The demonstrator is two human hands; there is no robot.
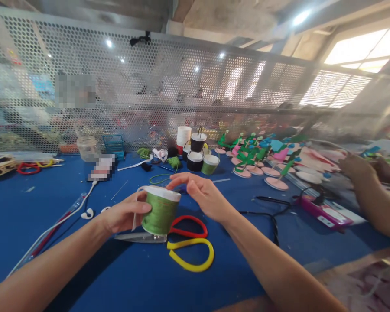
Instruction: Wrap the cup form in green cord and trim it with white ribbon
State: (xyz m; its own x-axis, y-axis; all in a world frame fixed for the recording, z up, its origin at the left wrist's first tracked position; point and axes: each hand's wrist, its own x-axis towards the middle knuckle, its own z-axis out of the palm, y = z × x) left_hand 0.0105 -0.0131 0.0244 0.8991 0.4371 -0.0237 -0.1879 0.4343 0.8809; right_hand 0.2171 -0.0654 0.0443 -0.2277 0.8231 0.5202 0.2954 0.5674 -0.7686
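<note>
My left hand (123, 214) is wrapped round a small cup (160, 211) wound in green cord with a white rim, held tilted just above the blue table (126, 277). My right hand (201, 195) hovers at the cup's rim, fingers curled in a loose pinch near its top edge; whether it holds a cord end is too small to tell. Scissors (188, 242) with one red and one yellow handle lie flat under and beside the cup.
Several wrapped cups (198, 156) in black, white and green stand behind. Pink discs with green foam figures (256, 160) crowd the right. Another person's hands (370, 173) work at far right. A white cable (61, 221), a pink device (325, 212) and a perforated metal screen (149, 86) border the table.
</note>
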